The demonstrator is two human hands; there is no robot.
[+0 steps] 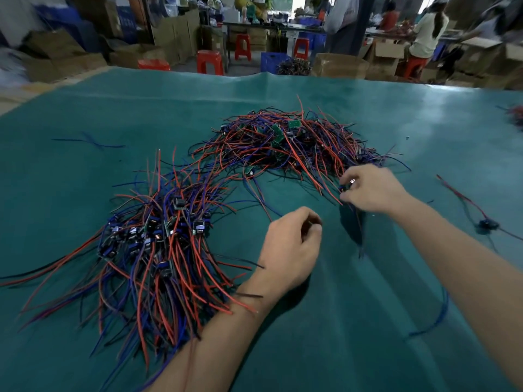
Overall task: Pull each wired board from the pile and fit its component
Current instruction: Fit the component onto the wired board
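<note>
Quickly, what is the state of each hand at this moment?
Left hand: fingers curled; whether it holds something small cannot be told.
Right hand: pinching a small wired board at the near edge of the far pile.

Teal tbl cover (368, 321), red stools (210, 61), cardboard boxes (339, 65), blue crate (274, 61), workers in bkgd (428, 32)

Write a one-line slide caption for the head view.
Right hand pinches a wired board at the far pile's edge; left hand curls nearby on the green mat.

Two bare forearms, sleeveless, no gloves or rings
</note>
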